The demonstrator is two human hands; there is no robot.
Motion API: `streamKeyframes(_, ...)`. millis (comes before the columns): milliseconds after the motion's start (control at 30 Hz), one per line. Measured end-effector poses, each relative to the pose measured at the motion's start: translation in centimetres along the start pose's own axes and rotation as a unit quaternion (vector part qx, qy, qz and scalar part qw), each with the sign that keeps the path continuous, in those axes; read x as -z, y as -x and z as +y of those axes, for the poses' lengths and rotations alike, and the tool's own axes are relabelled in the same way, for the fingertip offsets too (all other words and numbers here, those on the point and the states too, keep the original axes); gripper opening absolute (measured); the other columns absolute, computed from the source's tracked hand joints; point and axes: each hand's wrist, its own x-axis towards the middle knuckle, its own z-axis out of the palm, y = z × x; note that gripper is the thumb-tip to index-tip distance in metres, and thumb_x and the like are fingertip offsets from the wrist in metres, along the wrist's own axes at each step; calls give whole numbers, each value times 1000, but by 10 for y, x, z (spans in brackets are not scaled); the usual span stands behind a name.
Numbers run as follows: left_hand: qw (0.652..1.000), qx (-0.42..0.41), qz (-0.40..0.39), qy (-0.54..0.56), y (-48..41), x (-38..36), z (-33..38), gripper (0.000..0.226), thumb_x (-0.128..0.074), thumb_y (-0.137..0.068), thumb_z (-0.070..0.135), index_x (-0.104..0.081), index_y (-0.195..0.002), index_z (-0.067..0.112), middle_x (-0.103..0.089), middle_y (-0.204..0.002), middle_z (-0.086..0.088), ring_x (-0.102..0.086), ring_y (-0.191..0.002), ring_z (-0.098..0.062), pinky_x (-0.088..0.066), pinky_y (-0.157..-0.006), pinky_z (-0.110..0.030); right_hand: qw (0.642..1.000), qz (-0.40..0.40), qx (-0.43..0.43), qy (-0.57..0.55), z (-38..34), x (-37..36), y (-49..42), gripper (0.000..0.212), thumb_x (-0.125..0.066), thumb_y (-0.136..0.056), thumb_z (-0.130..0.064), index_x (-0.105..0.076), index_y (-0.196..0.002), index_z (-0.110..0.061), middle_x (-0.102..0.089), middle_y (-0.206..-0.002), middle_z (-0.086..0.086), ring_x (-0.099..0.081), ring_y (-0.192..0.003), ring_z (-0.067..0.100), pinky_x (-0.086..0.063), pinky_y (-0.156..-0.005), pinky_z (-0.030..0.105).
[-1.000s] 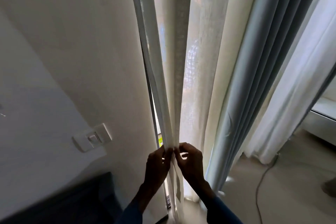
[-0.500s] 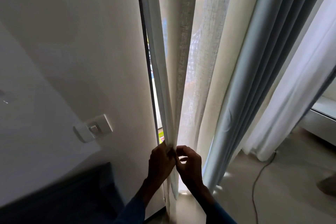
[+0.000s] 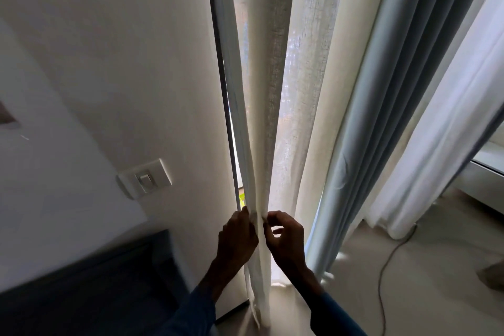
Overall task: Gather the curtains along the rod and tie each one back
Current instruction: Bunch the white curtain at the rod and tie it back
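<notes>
Left hand (image 3: 236,237) and right hand (image 3: 286,240) pinch sheer curtain (image 3: 261,144) (gathered).

The left hand (image 3: 236,239) and right hand (image 3: 287,240) apparently pinch the gathered cream curtain (image 3: 272,117); the grey curtain (image 3: 381,117) hangs just beside.

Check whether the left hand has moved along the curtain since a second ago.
Yes, slightly: the left hand now sits lower relative to the wall switch, pinching the white curtain.

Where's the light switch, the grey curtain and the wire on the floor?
Switch (image 3: 146,182): head view, on its rocker.
Grey curtain (image 3: 381,117): head view, on a middle fold.
Wire (image 3: 380,281): head view, on its floor stretch.
</notes>
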Motion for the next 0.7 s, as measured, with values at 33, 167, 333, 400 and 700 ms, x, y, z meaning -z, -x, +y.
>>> streamKeyframes(33, 1000, 18, -3, 24, 1, -2, 0, 34, -62, -95, 39, -60, -118, 15, -67, -106, 2, -69, -93, -15, -60, -81, -28, 1000, 2, 0, -3, -1, 0, 1, 14, -75, -86, -13, -71, -89, -26, -70, -83, -16, -70, -77, 6, -56, -58, 22)
streamKeyframes(167, 982, 98, -14, 160, 6, -6, 7, 19, -56, -99, 31, -63, -99, 14, -68, -89, 3, -68, -83, -18, -59, -72, -27, 1000, 0, -5, 1, -1, 1, 4, 10, -73, -87, -15, -71, -89, -24, -70, -81, -14, -69, -77, 6, -56, -58, 22)
streamKeyframes(333, 944, 193, -43, 263, 8, -8, 20, 46, -41, -99, 54, -63, -106, 14, -69, -92, -1, -66, -83, -12, -53, -69, -18, 1000, 9, -12, 23, 5, 10, 2, 14, -70, -84, -10, -71, -87, -23, -68, -79, -16, -67, -76, 7, -56, -60, 28)
streamKeyframes(400, 969, 178, -40, 167, 6, -12, 11, 64, -37, -86, 77, -64, -98, 20, -69, -84, 3, -68, -79, -14, -56, -74, -29, 999, 20, -19, 32, 9, 15, 1, 15, -71, -84, -9, -72, -88, -23, -69, -80, -15, -67, -77, 7, -56, -61, 26)
streamKeyframes(700, 990, 78, -88, 72, 5, 15, 5, 59, -59, -96, 20, -27, -145, 13, -58, -124, -5, -63, -111, -20, -55, -97, -41, 996, 43, -24, 68, 12, 15, 2, 14, -72, -83, -12, -72, -91, -24, -70, -85, -18, -66, -83, 3, -54, -72, 21)
